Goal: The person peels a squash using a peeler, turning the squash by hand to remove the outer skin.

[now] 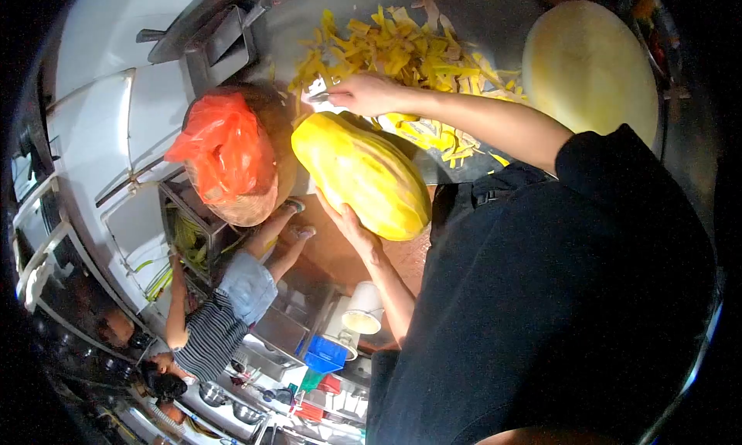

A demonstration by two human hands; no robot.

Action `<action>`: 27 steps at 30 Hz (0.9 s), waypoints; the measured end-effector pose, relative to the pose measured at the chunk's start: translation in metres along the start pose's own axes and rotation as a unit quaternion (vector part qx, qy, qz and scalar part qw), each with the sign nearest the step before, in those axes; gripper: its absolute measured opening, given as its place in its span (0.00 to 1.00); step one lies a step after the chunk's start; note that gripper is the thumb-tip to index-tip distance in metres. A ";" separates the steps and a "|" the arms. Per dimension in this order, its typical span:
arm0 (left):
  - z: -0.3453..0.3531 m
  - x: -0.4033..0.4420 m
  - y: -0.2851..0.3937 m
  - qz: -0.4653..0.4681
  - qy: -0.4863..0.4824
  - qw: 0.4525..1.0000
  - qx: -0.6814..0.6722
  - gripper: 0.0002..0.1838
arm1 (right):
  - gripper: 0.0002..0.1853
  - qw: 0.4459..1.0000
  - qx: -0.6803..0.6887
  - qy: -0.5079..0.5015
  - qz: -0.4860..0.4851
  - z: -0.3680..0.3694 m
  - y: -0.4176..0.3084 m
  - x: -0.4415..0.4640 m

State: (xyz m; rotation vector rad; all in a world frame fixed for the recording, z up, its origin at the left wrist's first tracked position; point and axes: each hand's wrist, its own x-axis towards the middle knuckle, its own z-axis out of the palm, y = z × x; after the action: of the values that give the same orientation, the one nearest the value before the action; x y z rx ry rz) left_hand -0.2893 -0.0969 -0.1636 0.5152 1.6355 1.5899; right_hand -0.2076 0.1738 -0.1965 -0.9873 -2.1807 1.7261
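A large, oblong yellow melon (359, 174) with paler stripes along its skin lies tilted in front of me, near the counter's edge. My left hand (354, 230) is pressed against its lower side, fingers partly hidden beneath it. Above its far end, my right hand (363, 95) is closed round a small metal peeler (321, 97), apart from the skin. Yellow peel strips (394, 51) are heaped on the counter (297, 20) beyond this hand. Another striped yellow piece (421, 129) shows partly under my right forearm.
A big pale, peeled-looking melon (591, 66) rests at the upper right. A red plastic bag (224, 147) covers a round container on the left. A co-worker in a striped top (212, 329) bends near shelves. White buckets (363, 310) and a blue crate (325, 354) stand on the floor side.
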 end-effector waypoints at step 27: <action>-0.044 0.008 -0.015 -0.076 0.008 0.991 -0.107 0.42 | 0.17 0.998 -0.033 -0.006 0.052 0.030 0.026 -0.071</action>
State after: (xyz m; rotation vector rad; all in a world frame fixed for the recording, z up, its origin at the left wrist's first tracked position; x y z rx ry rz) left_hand -0.3239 -0.1220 -0.1841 0.2608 1.4567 1.6346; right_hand -0.1596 0.1103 -0.2115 -1.1281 -2.2445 1.7187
